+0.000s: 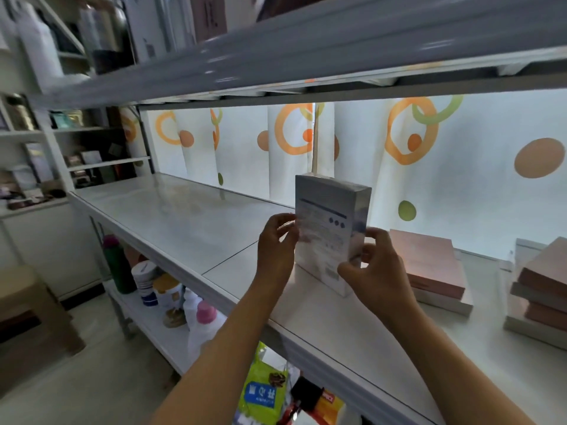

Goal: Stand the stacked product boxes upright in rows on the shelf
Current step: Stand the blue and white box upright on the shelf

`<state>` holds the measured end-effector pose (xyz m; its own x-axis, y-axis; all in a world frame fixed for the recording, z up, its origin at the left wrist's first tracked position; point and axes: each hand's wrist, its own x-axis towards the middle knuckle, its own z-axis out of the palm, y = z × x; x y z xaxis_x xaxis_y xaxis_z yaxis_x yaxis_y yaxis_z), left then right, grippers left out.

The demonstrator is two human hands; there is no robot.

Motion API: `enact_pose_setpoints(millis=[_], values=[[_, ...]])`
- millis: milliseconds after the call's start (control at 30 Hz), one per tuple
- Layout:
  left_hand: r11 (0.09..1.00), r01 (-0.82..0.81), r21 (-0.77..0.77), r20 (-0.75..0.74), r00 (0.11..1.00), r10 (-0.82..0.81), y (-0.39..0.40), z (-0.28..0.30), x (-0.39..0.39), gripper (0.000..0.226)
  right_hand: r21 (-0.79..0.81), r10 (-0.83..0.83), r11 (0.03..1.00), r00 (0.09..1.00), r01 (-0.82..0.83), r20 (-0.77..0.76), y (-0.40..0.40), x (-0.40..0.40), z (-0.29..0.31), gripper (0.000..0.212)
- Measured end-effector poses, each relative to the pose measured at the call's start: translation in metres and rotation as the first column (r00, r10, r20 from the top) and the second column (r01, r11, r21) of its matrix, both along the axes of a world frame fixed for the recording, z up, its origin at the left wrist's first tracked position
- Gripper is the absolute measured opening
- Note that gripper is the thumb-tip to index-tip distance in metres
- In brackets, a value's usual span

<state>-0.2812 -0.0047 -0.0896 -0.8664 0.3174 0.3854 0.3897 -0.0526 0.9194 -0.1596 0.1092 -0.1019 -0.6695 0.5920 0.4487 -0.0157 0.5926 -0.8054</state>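
We cannot read the blurred print on the box (329, 228). At three o'clock the frame edge cuts off the right stack (543, 299). The right hand (372, 268) hides the box's lower right corner; the bottles (40, 41) at ten o'clock are smeared.

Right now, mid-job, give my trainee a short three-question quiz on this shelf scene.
1. True or false: the white box stands upright on the shelf.
2. Which hands hold it? A) left hand only B) right hand only C) both
3. Fill in: the stacks of flat boxes still to be stood up lie to the ____ of the upright box.

Key
1. True; its bottom edge appears to meet the shelf.
2. C; the left hand pinches one side edge and the right hand the other, each grip low on the box.
3. Right; a second stack lies farther right.
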Motion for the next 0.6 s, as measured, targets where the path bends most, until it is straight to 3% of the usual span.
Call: enact_pose_setpoints(millis=[100, 233, 367, 600], values=[[0.996, 0.028, -0.088, 0.015, 1.0, -0.027, 0.007, -0.012, -0.007, 0.032, -0.037, 0.013, 0.999, 1.0, -0.013, 0.007, 0.004, -0.004, 0.0, 0.057], [0.999, -0.013, -0.045, 0.007, 1.0, 0.014, 0.002, -0.02, -0.009, 0.027, -0.075, 0.026, 0.997, 0.999, -0.029, -0.04, 0.013, -0.005, 0.003, 0.051], [0.995, -0.055, 0.079, 0.068, 0.996, 0.05, -0.008, -0.021, -0.007, 0.016, -0.022, 0.014, 1.0, 0.999, -0.015, -0.03, 0.014, -0.003, 0.003, 0.047], [0.995, -0.047, 0.09, 0.08, 0.996, 0.04, -0.007, -0.021, -0.007, 0.017, 0.117, -0.13, 0.985, 0.991, 0.126, 0.03, 0.023, -0.006, -0.006, 0.042]])
